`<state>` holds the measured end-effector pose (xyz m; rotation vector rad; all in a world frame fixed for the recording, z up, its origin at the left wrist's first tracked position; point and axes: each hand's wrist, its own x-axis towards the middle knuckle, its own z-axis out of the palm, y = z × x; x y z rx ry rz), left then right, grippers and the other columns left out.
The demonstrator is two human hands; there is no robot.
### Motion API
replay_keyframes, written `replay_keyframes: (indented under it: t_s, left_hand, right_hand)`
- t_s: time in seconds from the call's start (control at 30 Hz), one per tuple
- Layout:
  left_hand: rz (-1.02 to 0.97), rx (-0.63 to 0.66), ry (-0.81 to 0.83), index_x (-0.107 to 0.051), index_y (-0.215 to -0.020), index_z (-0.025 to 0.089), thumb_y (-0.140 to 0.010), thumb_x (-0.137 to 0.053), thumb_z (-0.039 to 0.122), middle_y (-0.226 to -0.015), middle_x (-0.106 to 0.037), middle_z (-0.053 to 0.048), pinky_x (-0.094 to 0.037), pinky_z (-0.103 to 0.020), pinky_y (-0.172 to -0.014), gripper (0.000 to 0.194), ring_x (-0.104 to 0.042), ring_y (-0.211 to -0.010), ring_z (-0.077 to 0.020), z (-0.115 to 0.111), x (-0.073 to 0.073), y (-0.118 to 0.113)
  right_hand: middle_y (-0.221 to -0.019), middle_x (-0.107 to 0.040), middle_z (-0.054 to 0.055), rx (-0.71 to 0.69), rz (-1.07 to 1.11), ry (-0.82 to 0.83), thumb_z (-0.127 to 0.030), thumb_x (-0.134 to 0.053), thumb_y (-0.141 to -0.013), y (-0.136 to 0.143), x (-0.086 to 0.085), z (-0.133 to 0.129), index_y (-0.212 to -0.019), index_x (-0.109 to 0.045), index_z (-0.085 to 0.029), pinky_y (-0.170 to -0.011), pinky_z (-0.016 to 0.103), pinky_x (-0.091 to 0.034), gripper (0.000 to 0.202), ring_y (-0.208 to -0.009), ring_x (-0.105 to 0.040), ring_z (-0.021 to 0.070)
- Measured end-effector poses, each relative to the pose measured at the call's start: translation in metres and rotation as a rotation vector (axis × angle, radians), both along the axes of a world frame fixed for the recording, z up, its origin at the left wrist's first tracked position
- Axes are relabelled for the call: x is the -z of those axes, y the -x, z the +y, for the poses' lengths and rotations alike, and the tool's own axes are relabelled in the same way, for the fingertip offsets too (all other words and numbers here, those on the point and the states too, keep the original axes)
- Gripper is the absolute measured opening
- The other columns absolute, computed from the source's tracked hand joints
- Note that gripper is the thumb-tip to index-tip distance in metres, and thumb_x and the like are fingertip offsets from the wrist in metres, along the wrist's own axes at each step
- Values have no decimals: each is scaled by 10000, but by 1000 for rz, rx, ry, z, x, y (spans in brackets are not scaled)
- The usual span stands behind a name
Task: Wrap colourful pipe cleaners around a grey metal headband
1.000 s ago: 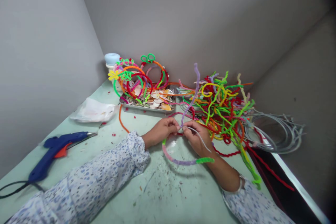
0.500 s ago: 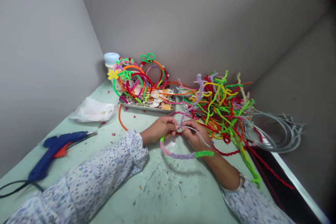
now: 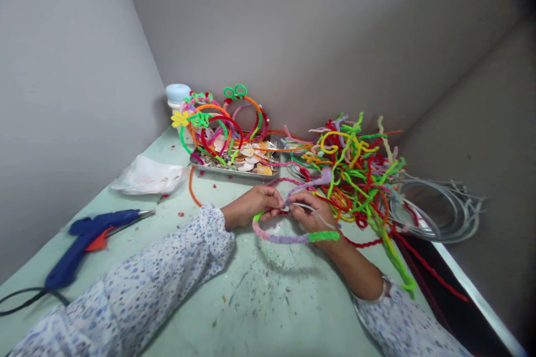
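My left hand [image 3: 256, 204] pinches a curved headband [image 3: 288, 239] wrapped in green, pink and purple fuzzy sections; it bows toward me, with a bright green end in front of my right wrist. A bare whitish stretch of the band [image 3: 310, 208] passes over my right hand [image 3: 309, 215]. At the join between both hands, my right fingers are closed on a purple pipe cleaner [image 3: 322, 177]. Its free end sticks out up and to the right. The exact contact at the fingertips is partly hidden.
A metal tray [image 3: 234, 172] of shells stands behind, with several finished headbands [image 3: 221, 122] over it. At right lie a heap of pipe cleaners [image 3: 355, 167] and coiled bare bands [image 3: 444, 228]. A blue glue gun [image 3: 96, 228] and white plastic bag [image 3: 146, 175] lie left.
The purple pipe cleaner's free end has swung from upright down to the right. The headband has shifted slightly up and left, while both hands stay nearly in place.
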<state>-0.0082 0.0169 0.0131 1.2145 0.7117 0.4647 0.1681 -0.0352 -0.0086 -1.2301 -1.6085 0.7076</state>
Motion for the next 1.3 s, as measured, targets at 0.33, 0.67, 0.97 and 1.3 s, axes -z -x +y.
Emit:
replay_keyframes:
  t_s: [0.33,0.67,0.97,1.3]
  left_hand:
    - [-8,49,93,-567,-686,135,-696,-614,215,-489,-512,30,-196,-190,-358,93,-342,-340,-36,-1,-9,2]
    - [-36,79,99,-614,-683,145,-677,-650,242,-496,-511,17,-227,-194,-377,104,-363,-370,-50,4,-2,5]
    - [-43,71,112,-608,-663,143,-657,-677,267,-498,-510,16,-227,-190,-369,143,-363,-372,-49,5,-2,6]
    - [28,-60,-164,-530,-727,145,-726,-613,310,-524,-506,38,-275,-173,-395,186,-391,-403,-52,-4,0,-2]
  right_hand:
    - [-797,-672,55,-54,-33,17,-282,-561,-783,3,-14,-7,-838,-639,-187,-659,314,-510,135,-737,-620,196]
    - [-802,-669,41,-108,-7,-35,-258,-625,-723,-2,-7,-4,-813,-651,-206,-690,317,-513,107,-751,-624,200]
    - [-750,-659,33,-143,-22,-112,-176,-573,-738,-4,-5,-1,-776,-672,-203,-659,293,-499,109,-701,-616,174]
    - [-823,-670,49,-79,63,60,-297,-580,-789,-5,-10,-3,-880,-674,-184,-685,301,-499,173,-744,-622,178]
